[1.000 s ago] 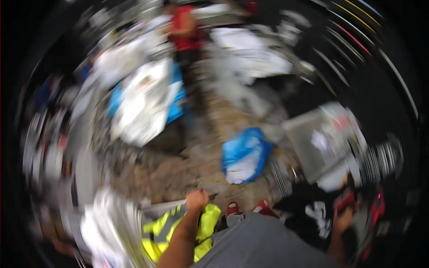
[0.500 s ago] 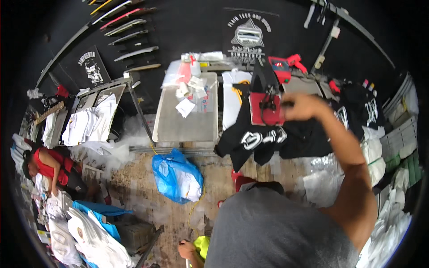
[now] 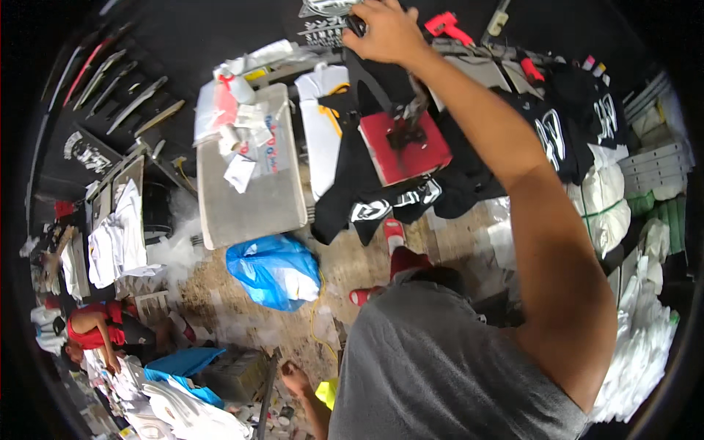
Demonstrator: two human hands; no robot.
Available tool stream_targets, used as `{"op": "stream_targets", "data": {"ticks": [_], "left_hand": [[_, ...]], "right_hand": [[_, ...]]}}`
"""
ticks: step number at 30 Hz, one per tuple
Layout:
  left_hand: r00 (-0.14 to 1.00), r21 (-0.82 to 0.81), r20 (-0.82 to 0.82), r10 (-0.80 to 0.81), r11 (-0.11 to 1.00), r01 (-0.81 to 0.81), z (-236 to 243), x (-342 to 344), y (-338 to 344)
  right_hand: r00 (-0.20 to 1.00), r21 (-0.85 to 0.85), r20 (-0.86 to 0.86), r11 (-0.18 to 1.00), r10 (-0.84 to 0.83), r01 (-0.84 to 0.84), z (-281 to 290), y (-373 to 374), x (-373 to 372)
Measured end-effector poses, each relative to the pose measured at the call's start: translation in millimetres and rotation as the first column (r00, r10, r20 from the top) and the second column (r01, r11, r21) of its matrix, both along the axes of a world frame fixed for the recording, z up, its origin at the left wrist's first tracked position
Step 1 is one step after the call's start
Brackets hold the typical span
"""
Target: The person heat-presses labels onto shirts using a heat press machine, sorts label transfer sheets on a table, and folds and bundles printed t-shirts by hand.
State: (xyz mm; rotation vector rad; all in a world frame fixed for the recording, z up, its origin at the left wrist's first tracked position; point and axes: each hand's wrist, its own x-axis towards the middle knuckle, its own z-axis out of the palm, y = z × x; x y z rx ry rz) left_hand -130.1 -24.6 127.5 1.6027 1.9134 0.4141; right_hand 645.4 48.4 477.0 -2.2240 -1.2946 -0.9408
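Clasped around a black handle (image 3: 356, 26), the right hand (image 3: 381, 33) sits beyond the far edge of the red press plate (image 3: 422, 158); whether the left hand (image 3: 295, 379) holds anything, I cannot tell.

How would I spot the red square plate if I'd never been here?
Start at the black wall, then the right hand in front of it. Below that hand, left of the forearm, is the red plate, amid black printed garments. Unlike the small red pistol-shaped tool nearby, it is broad and flat, with dark fittings on top.
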Motion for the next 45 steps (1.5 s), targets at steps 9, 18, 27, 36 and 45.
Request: {"op": "stream_targets", "data": {"ticks": [9,18,27,36,45], "left_hand": [[0.855,-0.089,0.063,-0.515,0.850,0.519,16.5,230.9,42.4],[0.834,-0.420,-0.075,-0.547,0.775,0.472,-4.0,280.5,44.0],[0.737,-0.259,0.033,-0.675,0.706,0.659,-24.8,300.5,103.7],[0.689,-0.346,0.039,-0.724,0.637,0.689,-81.7,245.9,112.1],[0.773,-0.431,0.104,-0.626,0.672,0.602,-134.8,181.7,113.4]], "right_hand": [[0.965,0.175,-0.030,0.952,0.260,-0.251,-5.4,-87.2,123.6],[-0.058,-0.734,-0.673,0.676,-0.737,-0.067,-315.7,-398.3,-28.3],[0.372,-0.306,-0.887,0.952,-0.275,-0.025,-401.3,-423.0,-57.9],[0.254,0.335,-0.935,0.849,0.246,0.409,-168.2,-281.8,-44.2],[0.793,-0.396,-0.608,0.879,-0.035,-0.265,-247.5,-84.7,-96.8]]}}
